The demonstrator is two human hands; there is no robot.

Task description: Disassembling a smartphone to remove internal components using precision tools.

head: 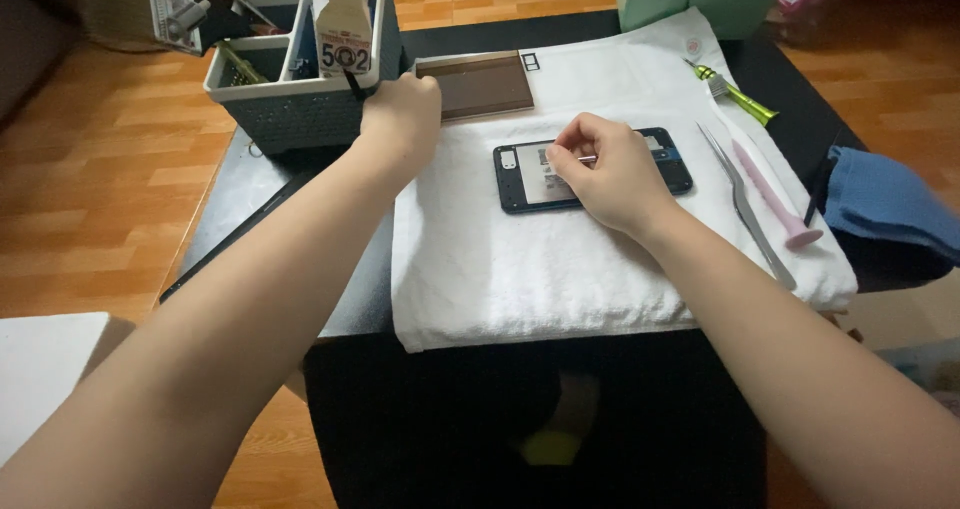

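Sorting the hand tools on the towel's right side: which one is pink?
The pink tool with the flared round foot, lying rightmost near the towel edge. The metal tweezers beside it are bare silver; the screwdriver farther back is yellow-green.

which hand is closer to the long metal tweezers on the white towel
Right. The right hand rests on the opened dark phone, just left of the long metal tweezers. The left hand is far left, at the grey plastic organiser basket.
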